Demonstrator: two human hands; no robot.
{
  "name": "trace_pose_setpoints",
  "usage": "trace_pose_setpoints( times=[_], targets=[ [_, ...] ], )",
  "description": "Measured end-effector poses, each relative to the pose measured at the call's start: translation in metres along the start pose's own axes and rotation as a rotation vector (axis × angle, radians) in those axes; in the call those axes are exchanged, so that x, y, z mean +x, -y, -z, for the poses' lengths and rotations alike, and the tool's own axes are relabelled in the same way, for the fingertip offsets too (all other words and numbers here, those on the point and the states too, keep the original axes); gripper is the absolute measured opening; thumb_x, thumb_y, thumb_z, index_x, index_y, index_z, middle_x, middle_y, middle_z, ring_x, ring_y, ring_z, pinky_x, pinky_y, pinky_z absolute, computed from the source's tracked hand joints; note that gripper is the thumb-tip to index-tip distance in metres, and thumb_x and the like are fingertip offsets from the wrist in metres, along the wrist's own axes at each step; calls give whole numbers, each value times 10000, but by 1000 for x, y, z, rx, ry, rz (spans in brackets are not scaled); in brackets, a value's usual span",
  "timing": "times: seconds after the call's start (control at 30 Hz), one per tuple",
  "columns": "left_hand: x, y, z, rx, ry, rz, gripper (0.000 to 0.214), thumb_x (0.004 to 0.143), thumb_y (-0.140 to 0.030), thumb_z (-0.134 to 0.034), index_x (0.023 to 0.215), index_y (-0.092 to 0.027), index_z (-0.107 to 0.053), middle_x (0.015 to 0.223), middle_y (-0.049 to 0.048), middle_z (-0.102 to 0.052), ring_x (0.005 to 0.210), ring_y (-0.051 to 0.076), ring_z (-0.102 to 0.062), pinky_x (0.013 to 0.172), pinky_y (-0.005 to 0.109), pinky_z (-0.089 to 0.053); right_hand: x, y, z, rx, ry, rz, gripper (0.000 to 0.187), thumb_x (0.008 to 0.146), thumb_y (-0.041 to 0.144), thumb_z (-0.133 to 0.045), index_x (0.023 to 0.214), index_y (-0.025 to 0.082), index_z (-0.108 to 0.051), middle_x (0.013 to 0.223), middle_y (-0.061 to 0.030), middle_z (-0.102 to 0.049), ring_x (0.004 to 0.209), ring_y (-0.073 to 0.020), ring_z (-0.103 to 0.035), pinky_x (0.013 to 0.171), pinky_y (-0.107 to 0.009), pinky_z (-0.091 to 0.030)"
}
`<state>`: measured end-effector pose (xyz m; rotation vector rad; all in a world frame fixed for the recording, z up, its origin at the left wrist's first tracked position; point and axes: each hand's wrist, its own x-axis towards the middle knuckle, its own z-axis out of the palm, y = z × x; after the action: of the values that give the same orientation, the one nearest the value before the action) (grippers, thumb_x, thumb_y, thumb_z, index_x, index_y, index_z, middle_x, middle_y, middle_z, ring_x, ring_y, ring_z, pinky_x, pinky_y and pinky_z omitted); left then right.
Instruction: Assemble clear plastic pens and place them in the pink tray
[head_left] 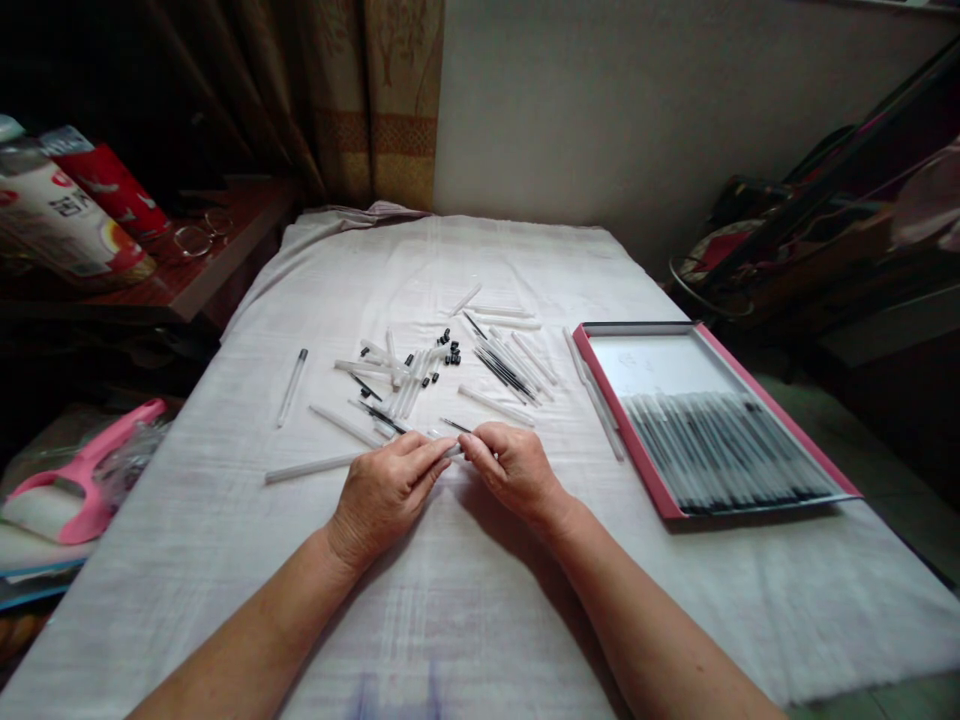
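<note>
My left hand [390, 490] is closed around a translucent white pen barrel, whose end [453, 451] shows at the fingertips. My right hand [517, 470] pinches a small black piece at that end, seemingly a pen plug; the fingers hide most of it. A long frosted tube [311, 469] runs out to the left of my left hand; I cannot tell whether it lies on the cloth. Beyond my hands are loose barrels [412, 385], small black plugs [452, 352], and dark ink refills [504, 372]. One pen with a black end [292, 388] lies apart at left.
A pink-edged box [660, 465] with a row of pens [720, 450] stands on the right of the cloth-covered table [420, 620]. More tubes [596, 400] lie beside it. At left are a pink-handled tool [94, 480], a large bottle [67, 215] and eyeglasses [193, 240].
</note>
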<state>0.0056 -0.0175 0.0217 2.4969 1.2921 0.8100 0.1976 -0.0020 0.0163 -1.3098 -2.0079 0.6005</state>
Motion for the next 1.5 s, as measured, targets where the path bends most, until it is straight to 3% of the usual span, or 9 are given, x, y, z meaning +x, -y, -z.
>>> trace_pose_setpoints(
  times=[0.13,0.27,0.33,0.5,0.7,0.9,1.17,1.33,1.5],
  targets=[
    [0,-1,0,-1,-9,-11,280,958,-271,-509,1194,-230,-654,922,32,-704,785,141,-679,688,221,-514,-1,-1,2,19,59,-42,478,962,405,-405,553,196,-542,554,-33,-585,531,-132,-518,547,-261,-347],
    [0,2,0,3,-18,2,279,959,-285,-509,1186,-218,-656,936,39,-708,809,148,-685,716,228,-525,-3,0,8,154,22,7,176,909,302,-508,883,185,-637,751,-36,-664,652,-138,-575,620,-249,-419],
    [0,3,0,3,-19,10,281,959,-289,-510,1188,-221,-656,931,41,-707,810,148,-685,732,231,-531,-4,1,10,207,25,39,131,880,238,-538,974,194,-619,808,-29,-669,669,-131,-573,629,-244,-434],
    [0,2,1,3,-16,5,284,957,-279,-510,1194,-220,-656,926,41,-704,812,148,-683,727,231,-533,-3,2,8,171,29,63,104,893,232,-528,865,195,-621,745,-19,-641,659,-132,-561,637,-246,-427],
    [0,1,0,-17,-1,4,282,957,-287,-511,1192,-241,-660,915,31,-702,791,134,-678,700,212,-525,-2,-2,6,3,45,49,359,938,340,-475,617,200,-551,559,4,-549,537,-115,-466,548,-243,-334],
    [0,3,-1,-6,-21,-4,282,959,-288,-508,1188,-219,-659,922,41,-703,795,147,-682,708,228,-530,-6,-1,10,117,32,98,129,888,242,-531,976,205,-619,786,-24,-659,665,-137,-571,658,-252,-437],
    [0,2,-1,-6,6,-2,287,961,-284,-502,1197,-232,-657,924,38,-705,802,140,-681,710,218,-529,-4,-2,9,61,56,92,219,920,290,-506,770,198,-637,702,-31,-647,645,-144,-568,630,-262,-421],
    [0,2,0,2,-10,-5,285,960,-289,-503,1191,-223,-657,934,42,-706,808,148,-684,716,227,-532,-6,-4,10,100,25,135,122,885,248,-550,966,207,-632,792,-24,-673,674,-136,-582,658,-254,-444],
    [-1,3,-1,8,3,-10,283,960,-289,-506,1191,-226,-655,931,36,-704,806,144,-681,710,223,-525,-5,-4,9,74,-6,131,152,923,270,-511,857,205,-632,735,-25,-654,656,-142,-573,652,-262,-438]
  ],
)
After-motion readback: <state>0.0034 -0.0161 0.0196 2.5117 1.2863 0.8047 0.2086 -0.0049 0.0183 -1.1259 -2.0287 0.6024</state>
